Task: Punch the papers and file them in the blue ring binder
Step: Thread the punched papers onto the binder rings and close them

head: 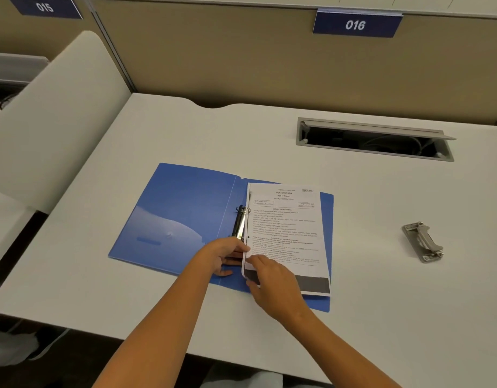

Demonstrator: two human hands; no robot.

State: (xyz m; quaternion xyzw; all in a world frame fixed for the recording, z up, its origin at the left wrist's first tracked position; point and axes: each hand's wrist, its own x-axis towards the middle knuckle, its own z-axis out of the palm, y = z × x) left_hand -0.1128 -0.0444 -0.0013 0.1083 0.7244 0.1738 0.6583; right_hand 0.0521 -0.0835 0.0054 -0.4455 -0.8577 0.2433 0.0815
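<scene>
With the papers point(288, 236) pinched at their near-left corner by both hands' curled fingers point(258, 266), the punched holes could be torn if forced misaligned onto the rings point(241, 224) just beyond.

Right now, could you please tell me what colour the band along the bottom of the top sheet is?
Dark grey band, clearest in the head view.

Blue ring binder point(185, 217) lies open flat; printed papers point(289, 233) rest on its 3 o'clock half beside the rings; metal punch point(423, 242) well apart at 3 o'clock
</scene>
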